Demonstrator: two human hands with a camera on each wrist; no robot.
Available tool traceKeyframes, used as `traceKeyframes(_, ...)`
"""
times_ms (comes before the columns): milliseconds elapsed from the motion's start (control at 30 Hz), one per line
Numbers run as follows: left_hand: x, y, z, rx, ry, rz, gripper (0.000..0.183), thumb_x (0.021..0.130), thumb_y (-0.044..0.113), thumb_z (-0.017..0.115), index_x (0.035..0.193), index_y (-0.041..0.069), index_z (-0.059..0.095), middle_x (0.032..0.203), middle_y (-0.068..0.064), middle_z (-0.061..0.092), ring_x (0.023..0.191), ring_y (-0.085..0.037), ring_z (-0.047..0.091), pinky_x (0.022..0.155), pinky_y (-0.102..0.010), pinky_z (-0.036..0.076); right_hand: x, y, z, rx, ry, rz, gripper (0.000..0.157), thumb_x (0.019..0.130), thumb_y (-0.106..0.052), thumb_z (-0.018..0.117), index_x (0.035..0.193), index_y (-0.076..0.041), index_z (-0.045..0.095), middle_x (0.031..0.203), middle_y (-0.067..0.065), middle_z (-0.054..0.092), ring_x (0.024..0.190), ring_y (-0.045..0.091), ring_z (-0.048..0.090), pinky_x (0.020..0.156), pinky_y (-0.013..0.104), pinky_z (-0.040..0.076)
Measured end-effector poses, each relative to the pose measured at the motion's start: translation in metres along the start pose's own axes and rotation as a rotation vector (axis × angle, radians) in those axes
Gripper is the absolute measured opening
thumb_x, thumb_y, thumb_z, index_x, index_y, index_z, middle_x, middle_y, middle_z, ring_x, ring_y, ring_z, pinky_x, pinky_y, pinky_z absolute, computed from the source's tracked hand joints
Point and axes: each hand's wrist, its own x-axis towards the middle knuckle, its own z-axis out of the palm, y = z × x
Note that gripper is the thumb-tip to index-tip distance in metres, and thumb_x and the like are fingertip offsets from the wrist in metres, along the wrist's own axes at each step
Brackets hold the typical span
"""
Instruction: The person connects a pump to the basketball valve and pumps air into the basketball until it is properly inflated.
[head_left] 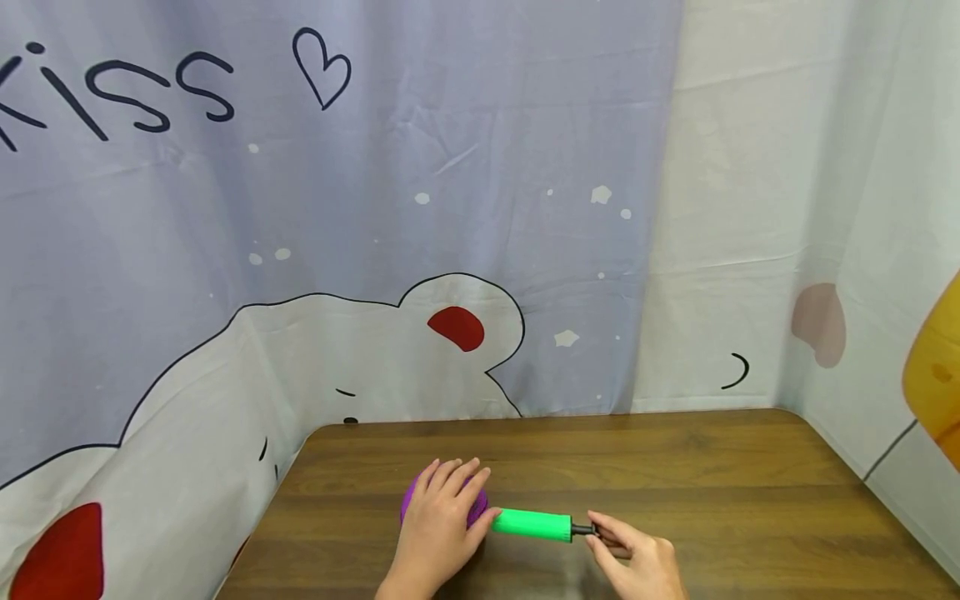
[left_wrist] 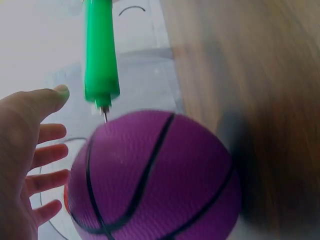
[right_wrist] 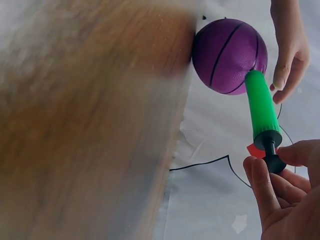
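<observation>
A purple ball with black lines (left_wrist: 195, 165) sits on the wooden table, partly covered by my left hand (head_left: 441, 523) in the head view. That hand's fingers are spread fairly straight over the ball, its thumb beside the front end of a green hand pump (head_left: 531, 524). From the pump's tip a thin metal needle (left_wrist: 105, 116) runs to the ball's surface; how deep it sits I cannot tell. My right hand (head_left: 639, 557) pinches the pump's black handle (right_wrist: 274, 163) between thumb and fingers. A short length of black rod shows between handle and green barrel.
The wooden table top (head_left: 720, 475) reaches back to a printed curtain (head_left: 450, 150). More white cloth with a yellow figure (head_left: 933, 375) hangs along the right side, and cloth also runs along the left edge.
</observation>
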Motion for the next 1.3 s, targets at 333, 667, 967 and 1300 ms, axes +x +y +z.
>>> traceKeyframes(333,-0.007,-0.019,0.005,0.009,-0.016,-0.064,0.046,0.085,0.048,0.077,0.121,0.018,0.073,0.128,-0.005,0.068,0.119,-0.029,0.061,0.107,-0.057,0.045,0.001,0.0,-0.002,-0.003,-0.013,0.018,0.028,0.074,0.002,0.084,0.101,-0.007,0.079,0.08,0.004,0.077,0.065,0.003,0.07,0.056,0.012,0.055)
traceKeyframes(667,-0.013,-0.02,0.016,-0.031,-0.076,-0.126,0.044,0.091,0.048,0.07,0.124,0.019,0.071,0.135,-0.008,0.064,0.126,-0.033,0.057,0.105,-0.06,0.045,0.003,0.004,-0.004,0.014,-0.002,-0.013,0.028,0.073,0.002,0.084,0.099,-0.008,0.08,0.08,0.002,0.077,0.065,-0.001,0.069,0.056,0.011,0.054)
traceKeyframes(967,-0.013,-0.02,0.024,-0.041,-0.094,-0.142,0.04,0.096,0.045,0.064,0.125,0.018,0.069,0.135,-0.009,0.062,0.13,-0.036,0.054,0.104,-0.065,0.044,0.009,0.004,-0.005,0.041,-0.085,0.141,0.025,0.08,-0.004,0.082,0.102,-0.015,0.078,0.082,-0.007,0.076,0.068,-0.003,0.067,0.061,0.017,0.058)
traceKeyframes(1300,-0.012,-0.019,0.026,0.011,-0.113,-0.162,0.036,0.098,0.042,0.062,0.124,0.019,0.068,0.131,-0.008,0.063,0.126,-0.034,0.055,0.104,-0.061,0.046,0.02,0.007,-0.003,0.143,-0.236,0.208,0.037,0.082,-0.003,0.08,0.116,-0.013,0.07,0.109,0.001,0.067,0.081,0.003,0.063,0.071,0.022,0.058)
